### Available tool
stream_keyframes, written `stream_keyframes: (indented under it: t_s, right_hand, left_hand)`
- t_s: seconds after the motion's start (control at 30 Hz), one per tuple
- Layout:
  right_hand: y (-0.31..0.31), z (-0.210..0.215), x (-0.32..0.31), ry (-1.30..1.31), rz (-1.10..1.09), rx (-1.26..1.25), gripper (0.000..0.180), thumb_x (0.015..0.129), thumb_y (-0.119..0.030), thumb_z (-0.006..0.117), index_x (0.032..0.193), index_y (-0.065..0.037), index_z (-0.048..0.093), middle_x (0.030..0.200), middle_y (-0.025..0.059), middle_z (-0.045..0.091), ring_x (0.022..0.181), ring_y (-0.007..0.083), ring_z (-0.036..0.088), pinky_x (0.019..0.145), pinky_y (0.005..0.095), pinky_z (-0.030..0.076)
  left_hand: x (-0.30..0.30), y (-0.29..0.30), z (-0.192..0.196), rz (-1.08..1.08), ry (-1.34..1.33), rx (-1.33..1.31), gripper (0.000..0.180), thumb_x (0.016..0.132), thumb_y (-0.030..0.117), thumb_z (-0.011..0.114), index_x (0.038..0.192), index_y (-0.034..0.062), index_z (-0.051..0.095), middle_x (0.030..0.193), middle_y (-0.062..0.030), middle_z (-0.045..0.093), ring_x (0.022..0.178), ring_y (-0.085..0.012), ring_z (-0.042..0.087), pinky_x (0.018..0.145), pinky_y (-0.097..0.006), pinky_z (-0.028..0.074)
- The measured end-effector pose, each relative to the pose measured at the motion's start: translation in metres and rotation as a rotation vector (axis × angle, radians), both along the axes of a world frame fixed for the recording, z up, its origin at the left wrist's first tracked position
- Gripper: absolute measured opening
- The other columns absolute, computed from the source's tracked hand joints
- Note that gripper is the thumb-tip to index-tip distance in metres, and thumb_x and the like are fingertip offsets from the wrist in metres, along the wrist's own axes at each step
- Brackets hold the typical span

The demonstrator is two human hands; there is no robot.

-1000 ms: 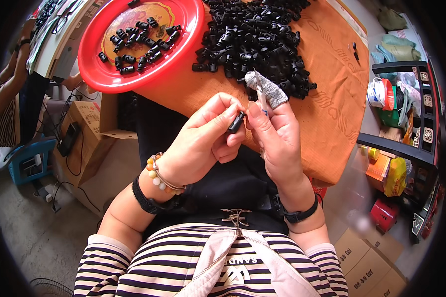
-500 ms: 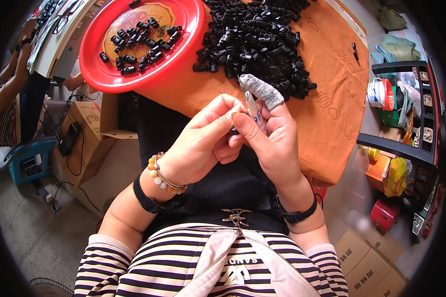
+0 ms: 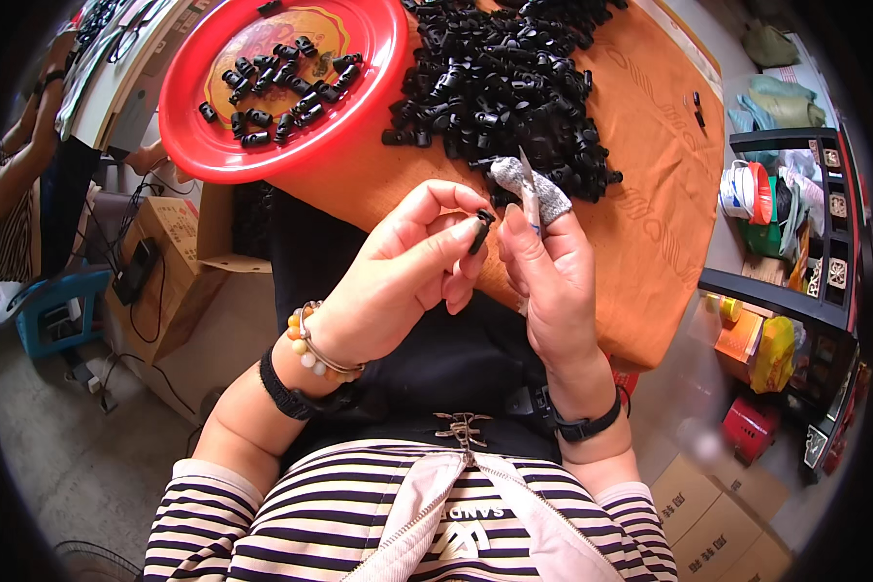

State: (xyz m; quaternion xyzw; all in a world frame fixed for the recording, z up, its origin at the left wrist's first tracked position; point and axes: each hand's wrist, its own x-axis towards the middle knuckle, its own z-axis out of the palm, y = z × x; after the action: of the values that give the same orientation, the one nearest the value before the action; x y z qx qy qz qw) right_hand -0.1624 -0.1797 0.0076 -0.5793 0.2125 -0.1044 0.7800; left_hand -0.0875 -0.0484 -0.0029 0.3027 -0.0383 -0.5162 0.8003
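My left hand [image 3: 407,250] pinches a small black plastic part [image 3: 480,233] between thumb and forefinger, its end pointing up. Just to the right, my right hand [image 3: 558,291] grips a slim pointed knife [image 3: 529,194], blade tip upward, with the thumb pressed against its pale handle. A grey knitted finger cover [image 3: 551,199] sits on the right forefinger. The blade and the black part are apart. Beyond both hands lies a large heap of similar black parts [image 3: 495,82]. At the far left, a round red tray [image 3: 177,126] carries several more black parts [image 3: 286,82].
An orange cloth [image 3: 650,194] covers the table, with small dark pieces [image 3: 698,109] at its right. An open cardboard box [image 3: 225,228] stands left of my lap. Shelves [image 3: 786,301] hold goods on the right, above cartons [image 3: 723,514]. Another person's arm [image 3: 34,136] shows at far left.
My hands have separated. The right has moved slightly right with the knife, away from the black part, which now shows in my left fingers.
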Motion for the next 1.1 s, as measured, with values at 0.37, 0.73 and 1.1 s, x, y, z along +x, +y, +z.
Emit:
stream_keyframes:
  t_s: [0.37,0.73,1.1]
  right_hand:
    - [0.000,0.001,-0.004,0.004,-0.011,0.002,0.032,0.091,-0.015,0.054,0.119,0.000,0.049,0.085,-0.0056,0.048,0.072,0.0015,0.039,0.064,0.0158,0.034]
    - [-0.007,-0.002,-0.008,0.006,-0.029,-0.002,0.032,0.091,-0.014,0.054,0.119,-0.002,0.049,0.083,-0.0053,0.048,0.068,0.0019,0.039,0.061,0.0155,0.035]
    - [-0.042,-0.026,-0.024,0.035,-0.241,-0.380,0.050,0.079,0.003,0.063,0.125,-0.002,0.044,0.087,-0.0029,0.048,0.077,0.0017,0.044,0.070,0.0141,0.039]
  left_hand:
    - [-0.010,0.002,0.003,0.070,-0.565,0.199,0.024,0.082,-0.005,0.059,0.104,0.0002,0.050,0.096,-0.0005,0.054,0.091,-0.0033,0.052,0.082,-0.019,0.043]
    - [-0.009,-0.002,0.000,0.208,-0.571,0.267,0.015,0.081,0.001,0.062,0.094,0.0015,0.054,0.073,0.0066,0.050,0.063,0.0029,0.044,0.054,-0.013,0.035]
    - [0.087,0.059,-0.009,0.662,-0.258,0.146,0.037,0.089,0.008,0.046,0.123,-0.0012,0.036,0.104,-0.0181,0.056,0.079,-0.0175,0.058,0.070,-0.025,0.052]
